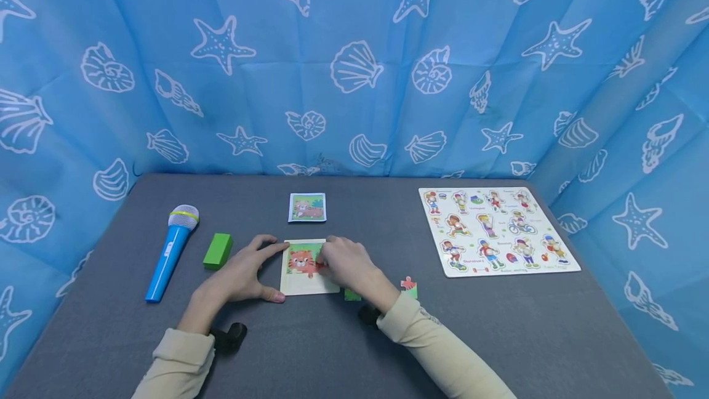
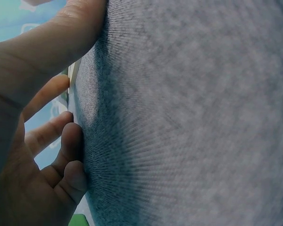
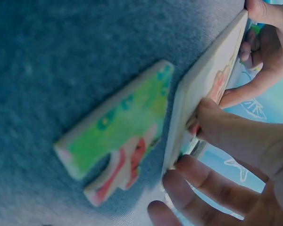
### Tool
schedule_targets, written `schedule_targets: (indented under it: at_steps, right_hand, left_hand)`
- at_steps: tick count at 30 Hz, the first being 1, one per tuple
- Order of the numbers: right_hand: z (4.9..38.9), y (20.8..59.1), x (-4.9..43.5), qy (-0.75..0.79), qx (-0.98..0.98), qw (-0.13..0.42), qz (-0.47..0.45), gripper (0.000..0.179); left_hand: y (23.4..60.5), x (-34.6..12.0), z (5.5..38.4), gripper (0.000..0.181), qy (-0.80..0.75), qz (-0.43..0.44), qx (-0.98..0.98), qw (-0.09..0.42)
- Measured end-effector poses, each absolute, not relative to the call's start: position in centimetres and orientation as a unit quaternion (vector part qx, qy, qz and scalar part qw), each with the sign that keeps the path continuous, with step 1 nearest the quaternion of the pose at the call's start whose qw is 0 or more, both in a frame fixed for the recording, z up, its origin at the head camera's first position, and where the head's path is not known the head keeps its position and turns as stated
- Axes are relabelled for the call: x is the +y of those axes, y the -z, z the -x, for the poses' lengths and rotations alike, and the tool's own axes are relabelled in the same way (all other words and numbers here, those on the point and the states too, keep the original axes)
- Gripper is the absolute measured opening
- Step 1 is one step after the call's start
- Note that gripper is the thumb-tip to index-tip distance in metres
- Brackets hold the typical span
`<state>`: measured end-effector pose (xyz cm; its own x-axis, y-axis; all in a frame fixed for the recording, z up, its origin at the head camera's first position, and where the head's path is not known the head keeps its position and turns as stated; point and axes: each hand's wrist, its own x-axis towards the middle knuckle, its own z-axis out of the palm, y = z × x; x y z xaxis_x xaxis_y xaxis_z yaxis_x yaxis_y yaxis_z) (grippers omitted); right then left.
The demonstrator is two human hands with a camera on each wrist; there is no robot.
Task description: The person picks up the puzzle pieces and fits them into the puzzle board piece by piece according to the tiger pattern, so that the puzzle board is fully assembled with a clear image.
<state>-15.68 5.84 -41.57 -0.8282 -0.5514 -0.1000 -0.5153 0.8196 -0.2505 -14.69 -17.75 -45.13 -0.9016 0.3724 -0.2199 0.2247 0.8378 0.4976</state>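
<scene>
A square puzzle board (image 1: 310,287) with an orange tiger picture lies on the table. My left hand (image 1: 244,273) rests at its left side, fingers spread, with the index finger at the top left corner and the thumb by the bottom left one. My right hand (image 1: 349,263) is over the board's right part. In the right wrist view its thumb and index finger pinch a small reddish puzzle piece (image 3: 194,128) at the picture, mostly hidden by the thumb. Just beside the board lies a loose green and red puzzle piece (image 3: 127,136).
Another loose puzzle piece (image 1: 408,287) lies right of my right wrist. A small picture card (image 1: 308,207) is behind the board. To the left are a green block (image 1: 218,251) and a blue toy microphone (image 1: 168,260). A large sports puzzle board (image 1: 498,233) lies at the right.
</scene>
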Motion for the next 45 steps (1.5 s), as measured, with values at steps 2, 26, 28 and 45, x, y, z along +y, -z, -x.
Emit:
schedule_targets:
  at_steps: [2, 26, 28, 45]
  right_hand:
    - [15.66, 41.54, 5.91, 0.106, 0.951, 0.091, 0.277, 0.008]
    - [15.57, 41.82, 6.03, 0.115, 0.955, 0.091, 0.258, 0.018]
    - [15.58, 41.75, 6.07, 0.118, 0.955, 0.093, 0.256, 0.019]
    - [15.51, 41.89, 6.55, 0.124, 0.954, 0.088, 0.260, 0.020]
  left_hand:
    - [45.11, -17.73, 14.68, 0.107, -0.236, -0.158, 0.946, 0.156]
    - [44.74, -17.52, 14.65, 0.095, -0.217, -0.157, 0.947, 0.176]
    - [44.69, -17.44, 14.63, 0.095, -0.214, -0.154, 0.948, 0.178]
    - [44.69, -17.41, 14.47, 0.095, -0.218, -0.157, 0.948, 0.170]
